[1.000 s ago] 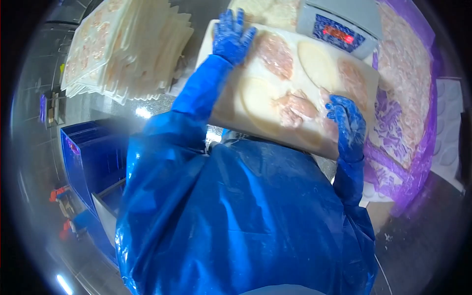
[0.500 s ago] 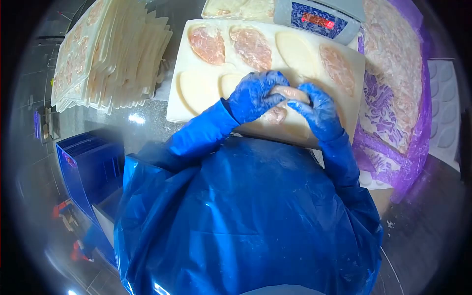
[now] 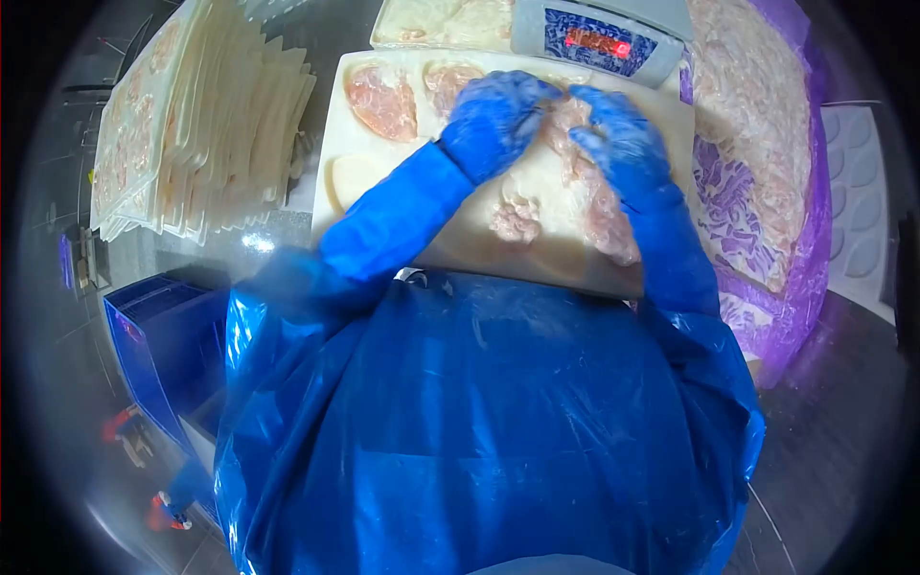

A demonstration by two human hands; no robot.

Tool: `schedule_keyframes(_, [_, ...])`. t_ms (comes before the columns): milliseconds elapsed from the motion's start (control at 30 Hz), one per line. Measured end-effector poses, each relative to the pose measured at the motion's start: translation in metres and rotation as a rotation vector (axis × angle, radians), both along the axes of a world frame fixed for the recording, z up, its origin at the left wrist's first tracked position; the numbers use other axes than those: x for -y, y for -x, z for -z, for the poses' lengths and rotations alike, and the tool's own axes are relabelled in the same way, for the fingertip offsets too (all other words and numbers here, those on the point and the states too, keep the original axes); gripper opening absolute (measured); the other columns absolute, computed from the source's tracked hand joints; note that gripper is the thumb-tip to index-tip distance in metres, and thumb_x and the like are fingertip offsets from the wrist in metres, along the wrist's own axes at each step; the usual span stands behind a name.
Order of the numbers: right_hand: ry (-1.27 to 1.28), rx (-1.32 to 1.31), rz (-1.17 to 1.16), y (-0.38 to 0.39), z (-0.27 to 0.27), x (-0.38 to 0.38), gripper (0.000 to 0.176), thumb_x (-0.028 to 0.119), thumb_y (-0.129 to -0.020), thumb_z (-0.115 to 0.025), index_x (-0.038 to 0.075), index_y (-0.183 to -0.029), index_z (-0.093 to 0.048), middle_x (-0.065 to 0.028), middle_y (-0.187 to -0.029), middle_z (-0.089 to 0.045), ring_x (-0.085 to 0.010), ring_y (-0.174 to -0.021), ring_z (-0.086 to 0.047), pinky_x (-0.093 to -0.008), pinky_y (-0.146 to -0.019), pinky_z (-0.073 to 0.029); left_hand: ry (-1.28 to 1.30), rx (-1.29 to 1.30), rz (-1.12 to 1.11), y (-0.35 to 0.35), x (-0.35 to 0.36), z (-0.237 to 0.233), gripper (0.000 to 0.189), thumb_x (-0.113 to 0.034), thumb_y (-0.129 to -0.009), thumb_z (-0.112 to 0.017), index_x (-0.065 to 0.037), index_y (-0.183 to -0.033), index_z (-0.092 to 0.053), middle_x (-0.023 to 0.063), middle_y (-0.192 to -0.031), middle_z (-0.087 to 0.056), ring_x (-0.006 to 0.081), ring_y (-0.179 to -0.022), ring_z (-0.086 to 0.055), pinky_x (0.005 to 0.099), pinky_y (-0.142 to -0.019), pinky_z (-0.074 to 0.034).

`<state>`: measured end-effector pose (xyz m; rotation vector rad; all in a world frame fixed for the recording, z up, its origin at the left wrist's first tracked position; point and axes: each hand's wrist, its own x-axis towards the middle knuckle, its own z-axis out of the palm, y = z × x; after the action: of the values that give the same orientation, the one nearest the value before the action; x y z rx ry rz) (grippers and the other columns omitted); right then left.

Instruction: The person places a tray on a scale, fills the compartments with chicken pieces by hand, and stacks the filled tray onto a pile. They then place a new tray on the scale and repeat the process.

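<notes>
A cream moulded tray [image 3: 460, 206] with leaf-shaped hollows lies in front of me. At its upper middle, a pale pink raw chicken piece [image 3: 564, 123] lies in a hollow between my hands. My left hand [image 3: 500, 120], in a wet blue glove, has its fingers curled together against the piece's left side. On the other side, my gloved right hand [image 3: 625, 139] touches it with thumb and forefinger apart. More raw chicken fills the top-left hollow [image 3: 381, 102]. A small chicken lump [image 3: 516, 220] sits lower on the tray, and a longer chicken piece [image 3: 609, 222] lies below my right hand.
A scale with a red display [image 3: 599, 43] stands behind the tray. To the left leans a stack of cream trays [image 3: 216, 125]. Raw meat in purple film [image 3: 757, 144] lies at right, beside a white moulded sheet [image 3: 856, 201]. A blue bin [image 3: 168, 335] stands lower left.
Both hands have moved up the tray from its middle. The chicken strip held up between them earlier is no longer seen raised; chicken now lies in the third top hollow, which was bare.
</notes>
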<state>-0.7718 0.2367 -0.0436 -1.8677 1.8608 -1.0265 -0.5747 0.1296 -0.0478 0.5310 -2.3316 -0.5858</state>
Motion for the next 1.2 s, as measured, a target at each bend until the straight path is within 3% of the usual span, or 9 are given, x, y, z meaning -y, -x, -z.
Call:
schedule_keyframes(33, [0.207, -0.407, 0.012, 0.002, 0.032, 0.006, 0.042, 0.013, -0.082, -0.069, 0.008, -0.124, -0.064, -0.0130, -0.110, -0.068, -0.0306, -0.107, -0.062, -0.0425, -0.093, -0.050, 0.075, 0.119, 0.029, 0.010, 0.006, 0.012, 0.030, -0.009, -0.086, -0.059, -0.014, -0.115, -0.069, 0.0094, -0.112, -0.066, 0.0326, -0.101, -0.060, 0.0434, -0.088, -0.049])
schedule_keyframes(467, [0.156, -0.491, -0.057, 0.001, 0.017, 0.021, 0.035, 0.016, -0.079, -0.070, 0.012, -0.114, -0.066, -0.0135, -0.104, -0.066, -0.0345, -0.096, -0.064, -0.0441, -0.083, -0.052, 0.118, 0.235, 0.038, 0.020, 0.030, 0.027, 0.034, -0.009, -0.087, -0.057, -0.017, -0.118, -0.067, 0.0137, -0.099, -0.066, 0.0348, -0.094, -0.060, 0.0461, -0.083, -0.047])
schedule_keyframes(600, [0.092, -0.279, -0.055, 0.009, 0.016, 0.028, 0.027, 0.011, -0.083, -0.064, 0.008, -0.109, -0.065, -0.0123, -0.097, -0.064, -0.0303, -0.090, -0.064, -0.0387, -0.081, -0.052, 0.139, 0.305, 0.035, 0.017, 0.030, 0.027, 0.041, -0.007, -0.085, -0.055, -0.019, -0.122, -0.066, 0.0128, -0.103, -0.066, 0.0335, -0.096, -0.060, 0.0459, -0.085, -0.048])
schedule_keyframes(667, [0.011, 0.202, -0.153, 0.017, 0.003, 0.023, 0.019, 0.009, -0.088, -0.060, 0.005, -0.106, -0.063, -0.0137, -0.095, -0.064, -0.0308, -0.090, -0.064, -0.0373, -0.084, -0.052, 0.162, 0.293, 0.036, 0.013, 0.033, 0.026, 0.042, -0.007, -0.084, -0.054, -0.021, -0.121, -0.067, 0.0111, -0.105, -0.066, 0.0316, -0.096, -0.061, 0.0448, -0.086, -0.048])
schedule_keyframes(733, [0.029, 0.109, -0.142, 0.008, -0.005, 0.003, 0.013, 0.007, -0.090, -0.059, 0.005, -0.103, -0.063, -0.0130, -0.096, -0.064, -0.0294, -0.089, -0.064, -0.0346, -0.082, -0.051, 0.193, 0.318, 0.165, 0.013, 0.035, 0.025, 0.046, -0.002, -0.081, -0.054, -0.019, -0.122, -0.067, 0.0110, -0.113, -0.064, 0.0335, -0.104, -0.058, 0.0445, -0.091, -0.047])
schedule_keyframes(833, [0.050, 0.831, -0.287, -0.013, -0.003, -0.033, 0.013, 0.006, -0.089, -0.062, 0.006, -0.102, -0.063, -0.0116, -0.097, -0.065, -0.0275, -0.089, -0.064, -0.0357, -0.080, -0.052, 0.222, 0.334, 0.115, 0.007, 0.031, 0.021, 0.047, -0.004, -0.079, -0.056, -0.021, -0.121, -0.068, 0.0081, -0.116, -0.064, 0.0316, -0.107, -0.058, 0.0430, -0.093, -0.046])
schedule_keyframes(900, [0.169, -0.241, -0.380, -0.014, -0.024, -0.042, 0.013, 0.007, -0.087, -0.066, 0.005, -0.099, -0.064, -0.0089, -0.099, -0.066, -0.0248, -0.090, -0.065, -0.0370, -0.079, -0.052, 0.246, 0.372, 0.057, 0.003, 0.034, 0.017, 0.044, -0.006, -0.080, -0.058, -0.018, -0.121, -0.067, 0.0072, -0.116, -0.064, 0.0311, -0.109, -0.058, 0.0427, -0.096, -0.045])
schedule_keyframes(1033, [0.229, -0.223, 0.087, -0.036, -0.003, -0.018, 0.018, 0.012, -0.080, -0.070, 0.009, -0.098, -0.066, -0.0040, -0.094, -0.067, -0.0254, -0.087, -0.065, -0.0421, -0.076, -0.051, 0.189, 0.207, 0.174, 0.016, 0.036, 0.015, 0.036, -0.009, -0.080, -0.060, -0.014, -0.114, -0.069, 0.0078, -0.114, -0.065, 0.0317, -0.107, -0.059, 0.0431, -0.093, -0.047])
schedule_keyframes(1200, [0.217, -0.243, 0.049, -0.043, 0.027, 0.016, 0.012, 0.016, -0.081, -0.068, 0.008, -0.089, -0.063, -0.0061, -0.090, -0.063, -0.0275, -0.083, -0.062, -0.0449, -0.072, -0.049, 0.344, 0.397, 0.172, 0.014, 0.056, 0.007, 0.029, -0.011, -0.080, -0.061, -0.013, -0.107, -0.072, 0.0076, -0.107, -0.067, 0.0319, -0.099, -0.061, 0.0432, -0.086, -0.050])
